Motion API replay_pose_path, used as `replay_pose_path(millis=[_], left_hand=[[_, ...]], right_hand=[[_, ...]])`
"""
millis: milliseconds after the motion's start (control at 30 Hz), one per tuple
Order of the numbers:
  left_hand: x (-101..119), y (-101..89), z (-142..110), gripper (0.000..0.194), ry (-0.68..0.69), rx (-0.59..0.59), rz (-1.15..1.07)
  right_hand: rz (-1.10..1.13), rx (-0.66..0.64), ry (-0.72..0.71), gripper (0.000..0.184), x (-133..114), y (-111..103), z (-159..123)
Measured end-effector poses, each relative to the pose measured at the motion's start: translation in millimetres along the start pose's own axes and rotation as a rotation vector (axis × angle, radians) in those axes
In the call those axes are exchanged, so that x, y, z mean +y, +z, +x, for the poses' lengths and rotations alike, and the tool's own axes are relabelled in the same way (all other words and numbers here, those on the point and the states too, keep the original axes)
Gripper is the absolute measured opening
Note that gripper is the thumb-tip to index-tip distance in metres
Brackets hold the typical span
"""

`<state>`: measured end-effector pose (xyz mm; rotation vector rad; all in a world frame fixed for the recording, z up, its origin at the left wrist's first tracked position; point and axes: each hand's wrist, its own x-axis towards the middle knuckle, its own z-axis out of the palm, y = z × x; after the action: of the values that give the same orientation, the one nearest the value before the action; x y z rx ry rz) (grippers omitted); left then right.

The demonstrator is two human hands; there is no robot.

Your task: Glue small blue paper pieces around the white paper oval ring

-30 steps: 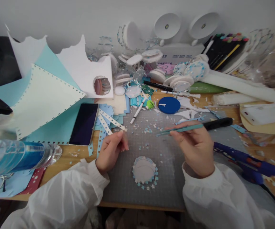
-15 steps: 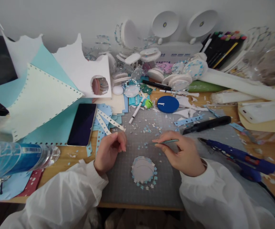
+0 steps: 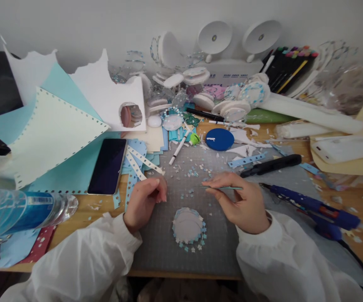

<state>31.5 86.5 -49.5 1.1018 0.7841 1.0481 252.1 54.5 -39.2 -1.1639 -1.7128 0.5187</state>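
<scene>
My right hand (image 3: 242,205) pinches slim teal tweezers (image 3: 231,188) between thumb and fingers, the fine tips pointing left just above the grey cutting mat (image 3: 159,256). Close to the tips lie several tiny blue paper stars (image 3: 187,193), and a looser scatter of white and blue stars (image 3: 195,171) sits farther back. I cannot make out any star between the tips. Loosely curled, my left hand (image 3: 144,203) rests at the mat's left side with nothing visible in its fingers. Between my forearms lies a round white disc (image 3: 187,226), ringed by blue and white stars.
On the right are a blue hot glue gun (image 3: 316,205) and a black cutter (image 3: 272,165). A blue round lid (image 3: 220,139) lies behind the stars. To the left are a phone (image 3: 107,166), punched paper sheets (image 3: 58,134) and a water bottle (image 3: 27,209). Finished-looking discs (image 3: 234,110) crowd the back.
The tweezers have tilted to lie flatter, their tips slightly farther from the nearby blue stars. My left hand stays put. The whole view has shifted a little.
</scene>
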Motion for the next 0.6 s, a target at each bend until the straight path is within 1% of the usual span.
replay_pose_path(millis=[67,200,300,433,600], left_hand=[[-0.6,-0.6,0.0,0.042,-0.004,-0.004,0.001],[-0.6,-1.4,-0.1,0.041,0.0,-0.015,-0.011],[-0.3,-1.7,-0.2,0.041,0.006,-0.024,-0.012],[-0.2,-1.5,-0.7,0.04,0.003,-0.024,-0.019],[-2.6,-2.9,-1.6,0.041,0.009,-0.02,0.008]], right_hand=[[-0.013,-0.038,-0.045,0.011,0.1,-0.8,-0.1],[-0.058,-0.175,-0.155,0.014,2.4,-1.6,-1.5],[-0.111,-0.208,-0.192,0.015,4.3,-0.7,-2.3],[-0.109,-0.163,-0.171,0.014,4.4,1.2,-2.1],[-0.007,-0.003,-0.038,0.014,1.0,-0.2,-3.3]])
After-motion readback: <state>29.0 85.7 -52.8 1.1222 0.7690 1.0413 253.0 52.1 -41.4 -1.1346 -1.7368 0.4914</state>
